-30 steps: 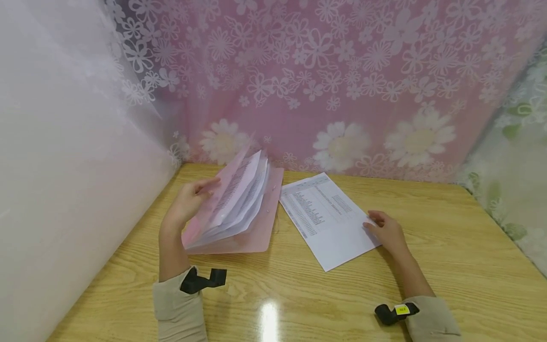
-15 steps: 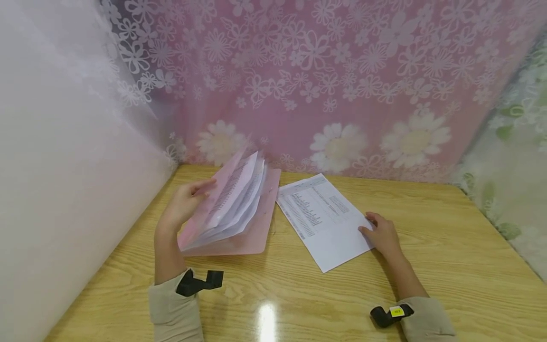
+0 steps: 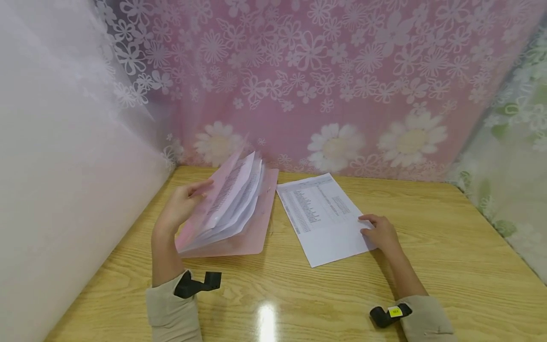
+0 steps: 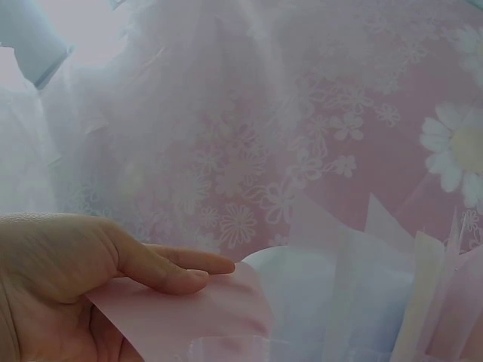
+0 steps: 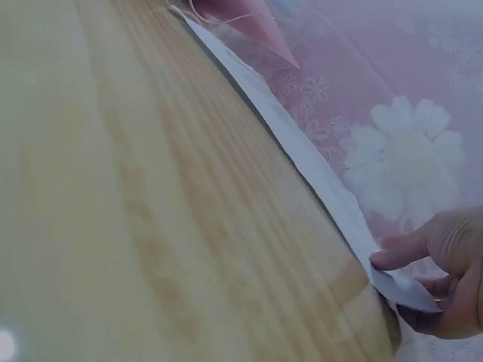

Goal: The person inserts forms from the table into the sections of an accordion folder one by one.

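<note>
On the left, a pink folder [image 3: 267, 216] stands partly open, with printed papers and clear sleeves [image 3: 239, 211] fanned between its covers. My left hand [image 3: 177, 206] grips the raised front cover [image 4: 189, 309] by its edge, thumb on one face and fingers on the other in the left wrist view. To the right of the folder lies a white printed sheet [image 3: 331, 237] with tables of small text. Its right-hand corner is pinched by my right hand [image 3: 382, 233]; in the right wrist view that corner of the paper [image 5: 404, 288] bends up between thumb and fingers.
The wooden table [image 3: 265, 294] ends at a pink flowered curtain [image 3: 278, 95] behind the folder. A pale wall [image 3: 85, 166] borders the left side, and a flowered cloth [image 3: 508, 166] hangs on the right. Black wrist mounts [image 3: 196, 285] sit on both sleeves.
The white sheet has turned slightly clockwise, its near corner swinging left, with my right hand on it. My left hand keeps its hold on the folder cover. The head view has shifted slightly.
</note>
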The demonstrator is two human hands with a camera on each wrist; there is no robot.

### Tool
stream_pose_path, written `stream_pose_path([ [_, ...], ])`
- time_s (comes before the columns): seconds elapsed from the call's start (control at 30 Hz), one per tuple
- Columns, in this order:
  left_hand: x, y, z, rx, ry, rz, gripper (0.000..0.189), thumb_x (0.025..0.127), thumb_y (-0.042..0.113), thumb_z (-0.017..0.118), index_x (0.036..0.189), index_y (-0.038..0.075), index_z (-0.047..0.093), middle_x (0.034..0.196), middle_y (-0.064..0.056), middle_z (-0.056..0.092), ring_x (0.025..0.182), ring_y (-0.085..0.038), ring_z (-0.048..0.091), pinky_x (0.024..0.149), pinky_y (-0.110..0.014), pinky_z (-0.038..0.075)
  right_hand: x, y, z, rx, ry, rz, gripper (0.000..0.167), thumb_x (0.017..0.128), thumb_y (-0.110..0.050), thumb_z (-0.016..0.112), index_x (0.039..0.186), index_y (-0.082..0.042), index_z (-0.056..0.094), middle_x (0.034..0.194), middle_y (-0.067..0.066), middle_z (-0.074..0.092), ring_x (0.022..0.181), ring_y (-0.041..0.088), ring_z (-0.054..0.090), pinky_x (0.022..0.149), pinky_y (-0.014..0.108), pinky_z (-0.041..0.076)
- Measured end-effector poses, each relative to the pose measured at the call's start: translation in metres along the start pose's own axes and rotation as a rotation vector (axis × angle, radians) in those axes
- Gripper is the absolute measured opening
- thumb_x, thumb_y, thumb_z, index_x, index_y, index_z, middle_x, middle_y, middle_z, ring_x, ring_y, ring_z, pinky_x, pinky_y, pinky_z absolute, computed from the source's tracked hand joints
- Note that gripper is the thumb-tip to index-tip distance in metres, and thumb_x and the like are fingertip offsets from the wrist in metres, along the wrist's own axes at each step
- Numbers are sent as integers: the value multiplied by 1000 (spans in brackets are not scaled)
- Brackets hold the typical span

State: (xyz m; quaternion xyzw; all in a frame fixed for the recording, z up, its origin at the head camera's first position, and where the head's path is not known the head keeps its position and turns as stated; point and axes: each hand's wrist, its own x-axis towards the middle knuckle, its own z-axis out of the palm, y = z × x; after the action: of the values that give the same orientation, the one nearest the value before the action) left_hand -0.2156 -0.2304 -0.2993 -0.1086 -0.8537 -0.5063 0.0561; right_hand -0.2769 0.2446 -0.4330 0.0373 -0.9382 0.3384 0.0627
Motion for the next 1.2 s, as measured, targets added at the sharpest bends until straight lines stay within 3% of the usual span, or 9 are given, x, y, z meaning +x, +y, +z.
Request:
stream_pose_path([
  [0.13,-1,0,0,-6,-5,3,41,93,-3,43,134,-2,45,131,-16,48,129,-28,30,100,-44,28,-2,2,-8,19,-102,31,32,83,-3,61,115,5,59,121,36,45,110,49,41,87,56,35],
  [0.3,-1,1,0,-2,-11,5,42,93,-4,43,134,-3,43,132,-17,47,129,-30,29,100,-45,28,-4,7,-23,4,-221,50,38,85,-9,62,117,10,53,111,36,48,99,44,47,79,50,41],
  [0.43,-1,1,0,-3,-11,3,42,93,-3,43,135,-3,43,132,-17,47,130,-30,29,101,-45,27,-4,9,-30,35,-278,37,43,87,-13,62,119,12,49,99,27,53,88,35,50,72,41,41],
  [0.57,-1,1,0,-4,-12,-1,42,93,-3,43,135,-2,44,132,-16,47,129,-30,29,101,-45,27,-3,10,-30,121,-265,16,43,91,-21,58,120,10,51,101,21,55,90,30,48,73,36,38],
  [0.73,-1,1,-1,-2,-5,-1,41,93,-3,44,134,-2,45,131,-16,49,129,-29,30,101,-44,28,-3,16,-25,214,-221,32,38,94,-23,54,116,8,58,120,25,53,105,31,48,81,33,40],
  [0.93,-1,1,-1,1,-1,8,41,93,-3,44,133,-2,46,130,-16,50,128,-28,32,100,-43,28,-2,27,-24,345,-288,41,37,91,-13,58,121,9,54,125,26,47,95,17,50,74,23,43],
  [1.2,-1,2,-2,5,-1,10,40,93,-3,44,133,-2,46,131,-16,49,128,-29,32,100,-44,29,-3,31,-32,414,-305,100,46,91,-13,56,129,10,45,134,28,32,111,31,34,84,31,37],
])
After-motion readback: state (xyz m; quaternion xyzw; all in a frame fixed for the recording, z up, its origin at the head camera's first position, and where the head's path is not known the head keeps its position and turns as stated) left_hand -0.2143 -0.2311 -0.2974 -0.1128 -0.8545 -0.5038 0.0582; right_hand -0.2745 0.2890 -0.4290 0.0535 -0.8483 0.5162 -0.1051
